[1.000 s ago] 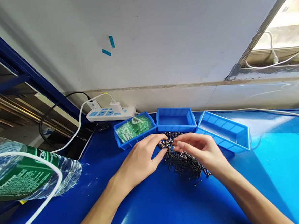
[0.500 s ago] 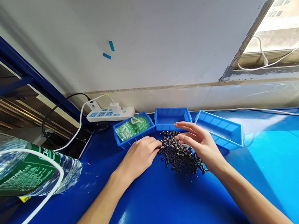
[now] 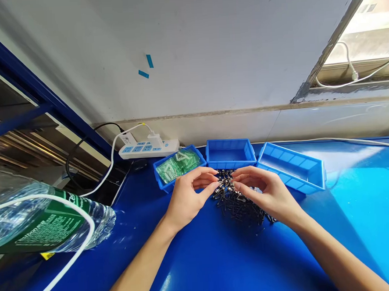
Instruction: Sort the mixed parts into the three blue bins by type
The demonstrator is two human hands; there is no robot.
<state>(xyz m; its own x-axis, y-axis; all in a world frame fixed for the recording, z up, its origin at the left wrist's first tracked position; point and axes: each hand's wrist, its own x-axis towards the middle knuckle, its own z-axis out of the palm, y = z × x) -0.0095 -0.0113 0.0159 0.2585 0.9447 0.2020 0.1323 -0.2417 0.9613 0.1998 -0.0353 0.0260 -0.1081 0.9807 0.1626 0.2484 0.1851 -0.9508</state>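
Observation:
A pile of small dark screws [image 3: 239, 204] lies on the blue table, some with shiny metal parts near the heads. Over the pile's far left edge, my left hand [image 3: 191, 196] has thumb and fingers drawn together at the tips. Facing it from the right, my right hand [image 3: 271, 193] is in a similar pinch above the screws. The two sets of fingertips are a short gap apart. Whatever sits between the fingertips of either hand is too small to make out against the pile.
Behind the pile stand a blue bin [image 3: 201, 153] with green packets [image 3: 179, 164], a middle blue bin [image 3: 231, 163] and a right blue bin [image 3: 291, 174]. A power strip [image 3: 142, 154] lies by the wall. On the left are a large bottle [image 3: 47, 220] and a white cable [image 3: 90, 231].
My left hand has lifted from the pile's left edge and turned, its fingers now facing right. My right hand's fingers have drawn closer together. The view has shifted slightly left.

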